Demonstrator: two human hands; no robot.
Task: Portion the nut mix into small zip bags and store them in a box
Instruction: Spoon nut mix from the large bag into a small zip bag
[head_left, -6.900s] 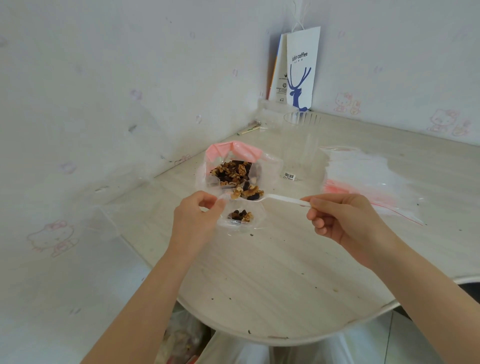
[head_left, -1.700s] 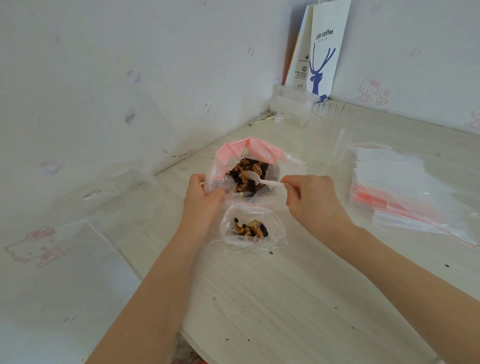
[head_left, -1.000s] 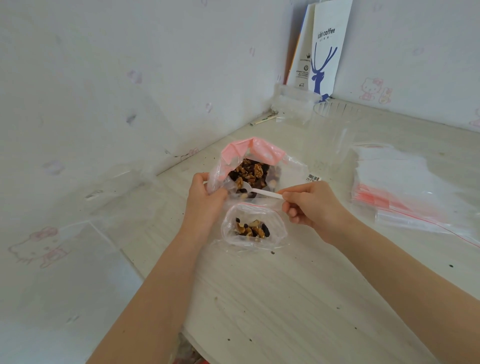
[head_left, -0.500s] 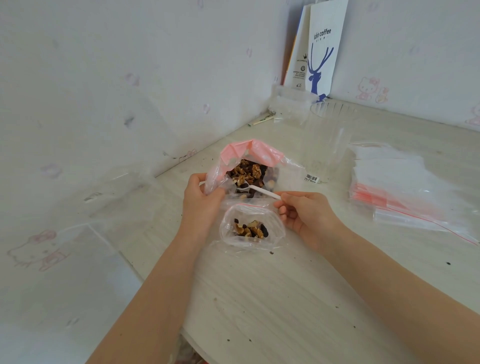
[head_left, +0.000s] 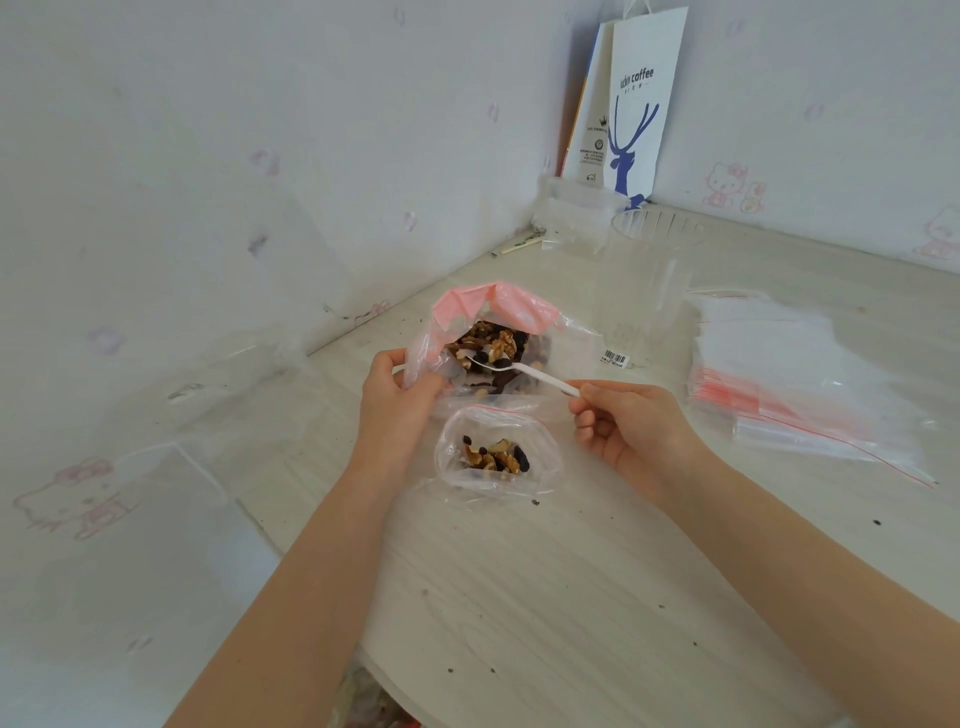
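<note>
Far left: wall with faint cartoon-cat print; a clear plastic item low against it, too see-through to identify.

Left hand (head_left: 395, 400): fingers curled, gripping the left edge of the large bag (head_left: 498, 299), a clear bag with a pink folded-back rim, standing open on the tabletop (head_left: 519, 597). Nut mix (head_left: 493, 340) sits inside it, walnut pieces and dark bits.

White plastic spoon (head_left: 524, 369): bowl down in the nut mix, handle angled out to the right.

Small zip bag (head_left: 545, 467): just in front of the large bag, between the two hands, mouth open with the red zip line on the far edge. A small portion of nuts (head_left: 496, 454) lies in its bottom. Whether the left hand also holds this bag cannot be told.

Right hand (head_left: 628, 431): thumb and forefinger pinch the end of the spoon handle, other fingers curled under.

Behind, right of centre: clear plastic cup (head_left: 649, 280), upright, with a barcode sticker (head_left: 615, 358) near its base. A white paper bag (head_left: 634, 104) with a blue deer stands in the corner.

Right: a stack of empty zip bags (head_left: 779, 374) lying flat, red strips showing. Dark crumbs are scattered on the tabletop.
</note>
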